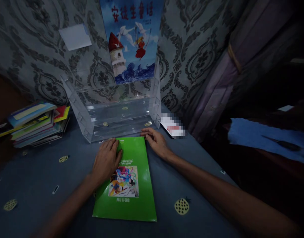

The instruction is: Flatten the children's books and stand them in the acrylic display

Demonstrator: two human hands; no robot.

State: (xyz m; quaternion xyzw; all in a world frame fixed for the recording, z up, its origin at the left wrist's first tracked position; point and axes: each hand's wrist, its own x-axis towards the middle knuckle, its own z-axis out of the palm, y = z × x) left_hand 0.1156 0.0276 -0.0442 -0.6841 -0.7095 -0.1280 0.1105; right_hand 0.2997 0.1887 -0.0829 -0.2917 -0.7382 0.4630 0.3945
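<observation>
A green book (144,195) with a colourful picture on its cover lies flat on the table, its lettering upside down to me. My left hand (106,158) rests on the upper left part of the cover, fingers stretched out. At the far right corner of the book is my right hand (155,141), its fingers extended beside the edge and nothing visible within them. Just beyond both hands stands a clear tiered display stand (82,115). A blue picture book (132,43) with a red-roofed tower stands upright at the stand's back.
Several books (36,124) are piled at the left of the table (42,185). A white and red item (173,125), partly pixelated, lies right of the stand. A white card (74,37) is against the patterned wall. On the right are a tied curtain (216,86) and blue cloth (253,134).
</observation>
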